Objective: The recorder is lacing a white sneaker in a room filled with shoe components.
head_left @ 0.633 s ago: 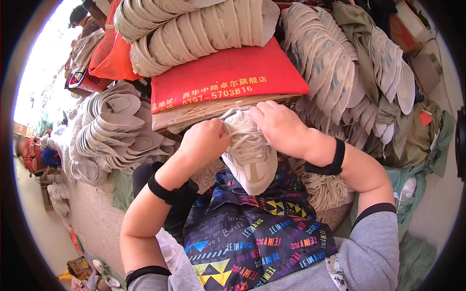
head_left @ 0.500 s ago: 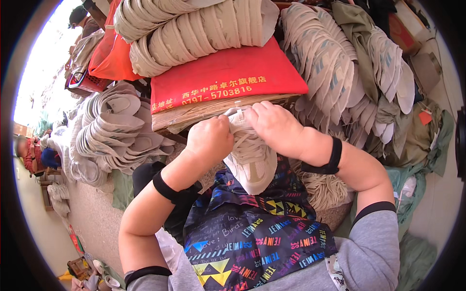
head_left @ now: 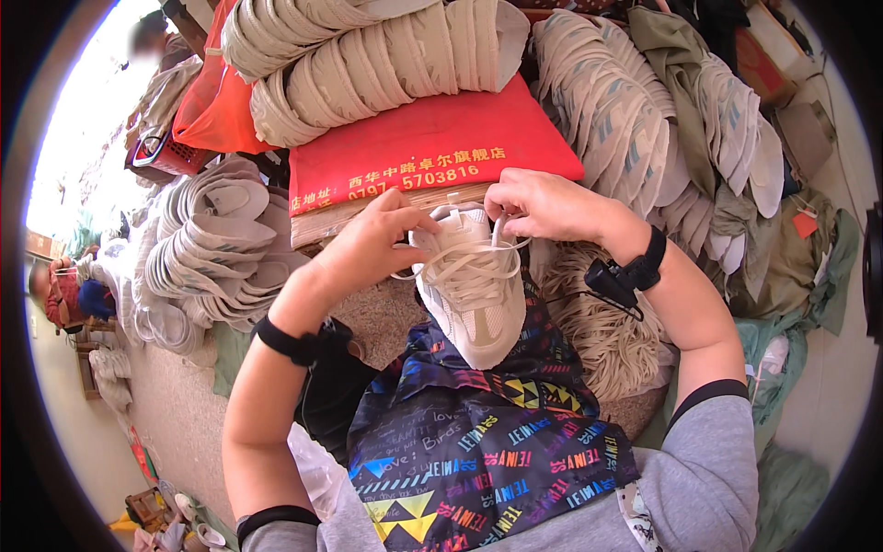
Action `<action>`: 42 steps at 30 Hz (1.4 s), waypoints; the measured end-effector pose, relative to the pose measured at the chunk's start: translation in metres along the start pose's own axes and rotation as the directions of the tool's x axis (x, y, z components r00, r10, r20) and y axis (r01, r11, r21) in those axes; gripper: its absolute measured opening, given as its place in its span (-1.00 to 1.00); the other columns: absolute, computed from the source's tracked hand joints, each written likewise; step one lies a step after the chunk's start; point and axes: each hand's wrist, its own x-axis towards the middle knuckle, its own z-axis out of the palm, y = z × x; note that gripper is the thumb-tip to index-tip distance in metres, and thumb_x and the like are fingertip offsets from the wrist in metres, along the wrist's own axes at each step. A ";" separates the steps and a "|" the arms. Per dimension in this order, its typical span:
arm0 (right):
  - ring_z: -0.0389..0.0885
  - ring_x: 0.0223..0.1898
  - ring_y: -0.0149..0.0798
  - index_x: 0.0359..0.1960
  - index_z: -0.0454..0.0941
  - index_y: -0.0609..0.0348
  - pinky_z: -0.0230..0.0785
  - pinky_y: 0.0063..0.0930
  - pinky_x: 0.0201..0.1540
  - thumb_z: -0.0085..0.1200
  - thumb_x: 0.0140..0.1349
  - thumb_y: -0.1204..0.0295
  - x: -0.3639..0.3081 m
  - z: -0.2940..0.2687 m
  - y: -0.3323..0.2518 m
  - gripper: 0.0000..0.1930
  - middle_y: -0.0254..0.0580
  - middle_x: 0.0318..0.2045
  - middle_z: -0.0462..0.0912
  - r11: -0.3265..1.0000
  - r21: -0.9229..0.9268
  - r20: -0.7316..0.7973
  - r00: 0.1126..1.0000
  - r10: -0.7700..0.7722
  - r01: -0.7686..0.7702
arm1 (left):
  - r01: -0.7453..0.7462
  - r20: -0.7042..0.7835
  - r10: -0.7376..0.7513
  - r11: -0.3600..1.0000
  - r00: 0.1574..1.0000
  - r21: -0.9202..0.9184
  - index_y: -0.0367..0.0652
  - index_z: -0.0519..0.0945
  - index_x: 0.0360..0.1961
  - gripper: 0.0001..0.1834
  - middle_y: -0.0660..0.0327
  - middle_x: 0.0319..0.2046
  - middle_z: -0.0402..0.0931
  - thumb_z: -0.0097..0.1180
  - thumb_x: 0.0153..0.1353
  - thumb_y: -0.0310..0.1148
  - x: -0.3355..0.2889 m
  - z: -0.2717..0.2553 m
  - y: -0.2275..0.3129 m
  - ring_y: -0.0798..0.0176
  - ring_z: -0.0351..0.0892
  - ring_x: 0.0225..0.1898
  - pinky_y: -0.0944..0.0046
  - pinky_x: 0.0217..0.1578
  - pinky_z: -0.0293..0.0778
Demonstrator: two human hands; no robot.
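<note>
A pale beige sneaker, toe toward me, rests on my dark printed apron. Its cream shoelace crosses the tongue, with loose lengths bowing out to both sides. My left hand is at the left of the shoe's collar, thumb and fingers bent around a lace length. On the opposite side, my right hand pinches the lace near the collar. The fingertips partly cover what they grip.
Stacked beige shoe uppers lie on a red bag ahead. More uppers are piled at left and right. A bundle of laces sits beside my right knee. Another person is far left.
My hands have moved apart from the top of the shoe to either side of its collar. Lace lengths now bow outward, and more of the tongue shows.
</note>
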 end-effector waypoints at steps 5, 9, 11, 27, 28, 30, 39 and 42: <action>0.44 -0.07 -0.12 -0.22 0.62 0.10 0.30 -0.32 0.03 0.23 0.14 0.32 0.001 -0.001 0.009 -0.79 -0.17 -0.24 0.46 0.997 0.052 0.105 0.992 -0.064 0.059 | 0.051 0.118 -0.040 0.995 0.992 -0.088 -0.14 0.64 -0.17 -0.73 0.20 -0.29 0.36 0.34 0.07 -0.38 0.008 -0.002 -0.011 0.23 0.43 -0.21 0.29 -0.16 0.39; 0.37 0.03 -0.14 -0.29 0.63 0.09 0.20 -0.32 0.16 0.20 0.19 0.26 0.000 0.003 0.011 -0.80 -0.17 -0.16 0.45 0.972 0.228 0.099 0.995 0.028 -0.050 | 0.031 0.110 -0.022 0.997 0.994 -0.075 -0.19 0.66 -0.27 -0.79 0.21 -0.33 0.36 0.32 0.11 -0.33 0.011 0.003 -0.019 0.24 0.41 -0.22 0.30 -0.17 0.36; 0.38 -0.01 -0.11 -0.34 0.62 0.09 0.23 -0.31 0.13 0.22 0.14 0.21 -0.001 0.023 0.014 -0.77 -0.14 -0.18 0.47 0.968 0.243 0.005 0.998 0.059 -0.058 | 0.041 0.081 -0.032 0.993 0.996 -0.113 -0.21 0.66 -0.31 -0.81 0.21 -0.33 0.36 0.31 0.12 -0.32 0.009 0.007 -0.021 0.24 0.41 -0.22 0.31 -0.18 0.36; 0.51 -0.34 -0.49 -0.31 0.52 0.31 0.41 -0.55 -0.25 0.10 0.33 0.40 0.028 0.043 -0.016 -0.82 -0.26 -0.34 0.58 0.707 0.693 -0.576 0.697 0.426 0.141 | 0.080 -0.600 -0.167 0.982 0.783 -0.170 -0.25 0.63 -0.31 -0.78 0.09 -0.35 0.52 0.21 0.22 -0.28 0.021 0.058 -0.004 0.05 0.41 -0.18 0.06 -0.07 0.34; 0.49 -0.39 -0.52 -0.25 0.50 0.32 0.41 -0.53 -0.30 0.12 0.34 0.36 0.027 0.056 -0.006 -0.78 -0.30 -0.39 0.56 0.709 0.689 -0.603 0.663 0.444 0.152 | 0.164 -0.566 -0.224 0.974 0.793 -0.155 -0.21 0.59 -0.14 -0.72 -0.05 -0.15 0.48 0.19 0.22 -0.25 0.013 0.076 -0.020 -0.08 0.37 -0.04 -0.02 0.05 0.28; 0.50 -0.12 -0.17 -0.09 0.42 0.29 0.37 -0.27 -0.01 0.14 0.29 0.33 0.015 0.088 0.008 -0.69 -0.03 -0.13 0.52 0.915 0.404 -0.716 0.619 0.322 -0.009 | 0.182 -0.499 -0.182 0.982 0.847 -0.048 -0.19 0.31 0.24 -0.38 -0.09 0.13 0.25 0.20 0.22 -0.20 -0.005 0.104 -0.010 -0.13 0.21 0.19 0.00 0.24 0.13; 0.31 0.17 0.14 0.16 0.29 0.27 0.14 -0.11 0.27 0.07 0.30 0.33 -0.001 0.117 -0.034 -0.54 0.13 0.11 0.37 0.993 0.119 -0.737 0.670 0.093 -0.007 | -0.082 -0.352 -0.500 0.484 0.791 -0.871 -0.20 0.32 0.26 -0.48 0.20 0.09 0.44 -0.16 0.47 -0.06 -0.019 0.125 -0.039 0.30 0.44 0.06 0.15 0.10 0.35; 0.31 0.17 0.07 0.18 0.29 0.26 0.11 -0.16 0.28 0.04 0.33 0.32 -0.010 0.116 -0.033 -0.55 0.09 0.13 0.37 0.991 0.132 -0.745 0.659 0.103 -0.006 | 0.414 0.157 -0.580 0.343 0.799 -0.843 -0.21 0.47 0.16 -0.42 0.25 0.03 0.53 -0.21 0.45 0.08 -0.038 0.128 -0.066 0.31 0.46 0.01 0.18 -0.02 0.42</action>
